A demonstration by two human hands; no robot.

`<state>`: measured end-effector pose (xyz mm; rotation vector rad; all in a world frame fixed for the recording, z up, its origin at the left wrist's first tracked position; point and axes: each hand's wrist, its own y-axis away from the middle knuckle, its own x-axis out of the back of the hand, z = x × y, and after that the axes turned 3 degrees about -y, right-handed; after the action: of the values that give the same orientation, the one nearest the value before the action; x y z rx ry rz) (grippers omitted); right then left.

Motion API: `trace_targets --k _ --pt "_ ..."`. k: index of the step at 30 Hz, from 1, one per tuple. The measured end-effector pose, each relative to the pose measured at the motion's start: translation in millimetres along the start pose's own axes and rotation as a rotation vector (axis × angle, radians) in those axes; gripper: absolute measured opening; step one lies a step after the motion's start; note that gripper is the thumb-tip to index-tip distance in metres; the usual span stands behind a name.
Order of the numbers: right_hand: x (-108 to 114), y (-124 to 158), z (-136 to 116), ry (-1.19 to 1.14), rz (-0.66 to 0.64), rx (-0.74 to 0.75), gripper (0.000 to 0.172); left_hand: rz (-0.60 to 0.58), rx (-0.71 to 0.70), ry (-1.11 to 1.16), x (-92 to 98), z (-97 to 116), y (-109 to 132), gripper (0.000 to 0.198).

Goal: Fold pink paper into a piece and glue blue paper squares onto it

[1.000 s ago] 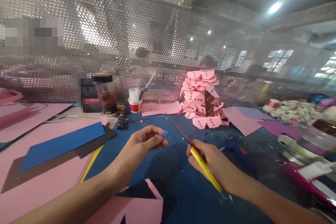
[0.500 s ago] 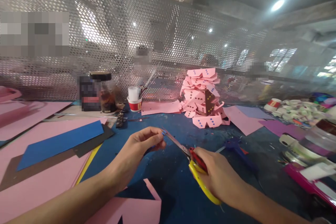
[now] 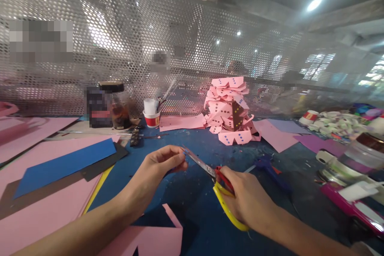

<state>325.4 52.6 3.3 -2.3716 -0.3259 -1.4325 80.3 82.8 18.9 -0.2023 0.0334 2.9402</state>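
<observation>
My left hand [image 3: 163,164] pinches a tiny blue piece of paper [image 3: 184,153] between thumb and fingertips; most of it is hidden. In my right hand [image 3: 244,192] are scissors [image 3: 207,168] with red and yellow handles, the blades pointing up and left. Their tips touch or nearly touch the blue piece. Below both hands, a cut pink paper shape [image 3: 156,238] with a narrow strip lies at the near edge.
A pile of pink paper shapes with coloured dots [image 3: 231,108] stands behind. Blue card [image 3: 66,164] lies on pink sheets at left. A paper cup [image 3: 152,119] and jar [image 3: 120,108] stand behind; a blue glue gun [image 3: 273,172] lies right, near a magenta object [image 3: 351,206].
The view has shifted slightly, moving most things a little left in the picture. Both hands keep nearly the same pose; less blue shows at my left fingertips.
</observation>
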Motion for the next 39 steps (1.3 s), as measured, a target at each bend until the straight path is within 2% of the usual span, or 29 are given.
trace_targets --k 10,18,39 --pt "1.3 -1.5 1.0 0.019 -0.021 -0.027 0.010 0.004 -0.005 -0.042 2.5 -2.4 -1.8 0.018" --pt "0.6 -0.9 1.9 0.109 0.035 -0.003 0.012 0.009 -0.016 -0.039 1.8 -2.4 -1.1 0.016" --pt "0.4 -0.6 4.2 0.105 0.012 0.012 0.016 0.013 -0.059 -0.035 1.6 -2.3 0.0 0.011"
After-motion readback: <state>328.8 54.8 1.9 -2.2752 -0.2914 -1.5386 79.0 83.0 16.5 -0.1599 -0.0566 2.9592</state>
